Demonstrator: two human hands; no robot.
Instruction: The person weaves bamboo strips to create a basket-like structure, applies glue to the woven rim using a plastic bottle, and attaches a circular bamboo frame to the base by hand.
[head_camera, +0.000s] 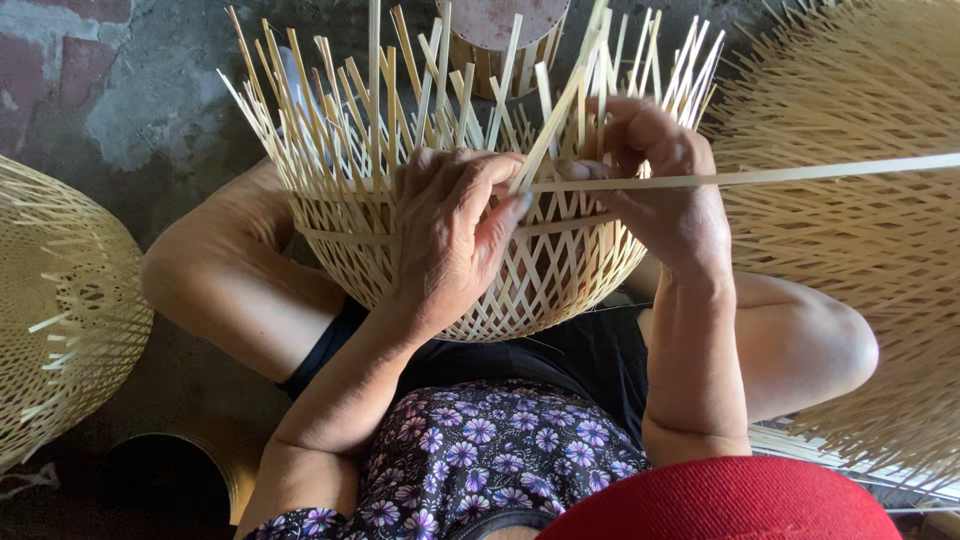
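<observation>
A half-woven bamboo basket (545, 285) rests on my lap, its loose upright strips (375, 110) fanning upward. My left hand (455, 225) presses on the basket's rim, thumb and fingers pinching an upright strip where a long flat bamboo strip (800, 175) crosses. That long strip runs horizontally off to the right. My right hand (665, 195) grips it at the rim, fingers curled among the uprights. Part of the basket wall is hidden behind both hands.
A finished woven basket (60, 310) sits at the left. A large pile of woven bamboo with splayed strips (860, 260) fills the right. A round tin (500, 30) stands behind the basket, a dark round container (175, 475) by my left knee. Concrete floor (150, 90).
</observation>
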